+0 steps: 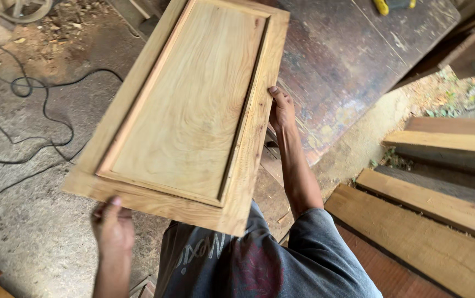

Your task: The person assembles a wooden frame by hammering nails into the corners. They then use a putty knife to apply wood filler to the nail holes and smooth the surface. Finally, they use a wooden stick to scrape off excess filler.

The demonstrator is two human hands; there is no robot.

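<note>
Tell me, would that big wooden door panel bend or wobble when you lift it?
Probably not: the wooden panel looks like thick solid wood with a raised frame, so it should stay stiff. It seems fairly heavy, since the left hand grips the near edge and the right hand the side edge. Its flat shape will not roll.

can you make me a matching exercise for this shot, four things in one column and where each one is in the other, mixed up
Things:
1. pale framed wooden panel
2. thin black cable
3. yellow tool
4. thick raw wooden planks

Places:
A. at the far end of the dark worn workbench
B. stacked on the ground at the right
C. looped across the grey concrete floor at the left
D. held between the left hand at its near edge and the right hand at its right edge

Pairs: 1-D, 2-C, 3-A, 4-B
</note>
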